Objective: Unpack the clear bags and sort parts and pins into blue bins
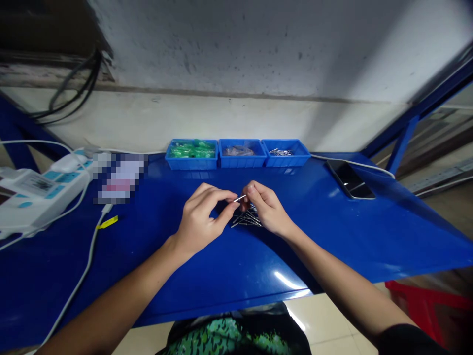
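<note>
My left hand pinches a slim silver blind rivet between thumb and fingertips, above the table. The rivet tilts up slightly to the right, and its far end comes close to the fingers of my right hand. Those fingers are curled closed; whether they grip anything is hidden. Below both hands a loose pile of similar blind rivets lies on the blue table, partly covered by my right hand.
Along the wall stand three blue bins: one with green packets, one with a clear plastic bag, one with metal pins. A phone lies at right. A power strip and white cable are at left; a red stool stands lower right.
</note>
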{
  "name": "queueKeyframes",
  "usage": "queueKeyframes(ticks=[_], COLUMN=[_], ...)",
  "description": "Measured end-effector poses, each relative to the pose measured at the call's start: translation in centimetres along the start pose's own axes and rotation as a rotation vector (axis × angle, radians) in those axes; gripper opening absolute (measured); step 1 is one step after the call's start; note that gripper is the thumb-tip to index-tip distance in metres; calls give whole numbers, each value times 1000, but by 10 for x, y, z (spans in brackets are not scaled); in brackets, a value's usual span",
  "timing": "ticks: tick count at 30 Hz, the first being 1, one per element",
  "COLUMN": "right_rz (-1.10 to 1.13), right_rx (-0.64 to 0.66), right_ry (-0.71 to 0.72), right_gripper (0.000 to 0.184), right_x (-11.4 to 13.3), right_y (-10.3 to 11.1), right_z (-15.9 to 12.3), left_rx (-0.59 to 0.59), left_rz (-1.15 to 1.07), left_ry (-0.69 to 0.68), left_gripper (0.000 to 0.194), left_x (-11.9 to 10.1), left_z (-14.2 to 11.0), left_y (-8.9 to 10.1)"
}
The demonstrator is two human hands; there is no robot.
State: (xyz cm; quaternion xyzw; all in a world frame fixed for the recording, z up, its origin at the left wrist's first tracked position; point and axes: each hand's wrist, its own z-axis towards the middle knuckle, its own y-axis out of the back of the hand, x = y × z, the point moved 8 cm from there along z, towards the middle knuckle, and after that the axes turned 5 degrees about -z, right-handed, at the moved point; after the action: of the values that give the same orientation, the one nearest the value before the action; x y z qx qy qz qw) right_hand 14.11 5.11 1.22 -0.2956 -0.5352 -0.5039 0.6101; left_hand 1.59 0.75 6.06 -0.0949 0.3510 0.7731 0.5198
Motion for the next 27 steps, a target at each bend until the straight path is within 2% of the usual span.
queueKeyframes(ticks=[5,9,11,14,18,23,27], right_rz=[18,-57,-147,-368,-628,-777,-801], right_rx=[-5,19,9,-41,-12,26,-39], right_ry=[-19,-4,52,209,366,451,422], right_gripper=[40,43,38,19,13,10,17], right_x=[-3,1,7,21,32,38,39], right_y=[0,-1,1,6,1,-7,-2], right_z=[1,0,-2,-6,-10,-11,-10], left_rx=[9,-19,-35,-35,5,34,51], left_rz=[53,117,141,153,155,142,55], left_ry=[-39,-14,16,50,77,142,196], left_gripper=[8,3,4,11,20,27,13], left_x=[-3,1,4,9,13,20,27], left_z=[1,1,2,2,1,-1,-3], left_y=[-1,2,5,5,2,-1,-6])
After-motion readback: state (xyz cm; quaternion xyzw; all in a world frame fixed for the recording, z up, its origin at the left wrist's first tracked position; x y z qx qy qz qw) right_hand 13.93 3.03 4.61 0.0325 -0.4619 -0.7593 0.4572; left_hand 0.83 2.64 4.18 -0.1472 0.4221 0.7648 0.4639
